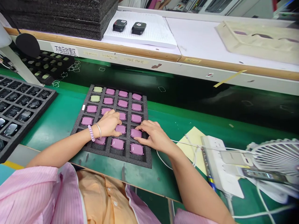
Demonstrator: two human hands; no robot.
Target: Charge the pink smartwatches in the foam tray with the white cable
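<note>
A dark grey foam tray (137,161) with square pockets lies on the green bench in front of me. Most pockets hold purple watch-shaped casings (117,143), and the two at the far left corner hold pale green casings (95,98). My left hand (109,123), with a bracelet and a lilac coil band on its wrist, reaches over the tray, thumb and fingers closed about a purple casing (121,129) in its pocket. Thumb and fingertips of my right hand (153,133) pinch a purple casing (135,133) in the right column. My left hand partly hides some casings.
At left, another foam tray (35,116) holds black watch-like parts, beside a lamp arm (25,67). A power strip (221,168), cables and a white fan (277,158) crowd the right. Above, a shelf bears stacked black foam (58,18), two black devices (138,28) and a notebook (158,34).
</note>
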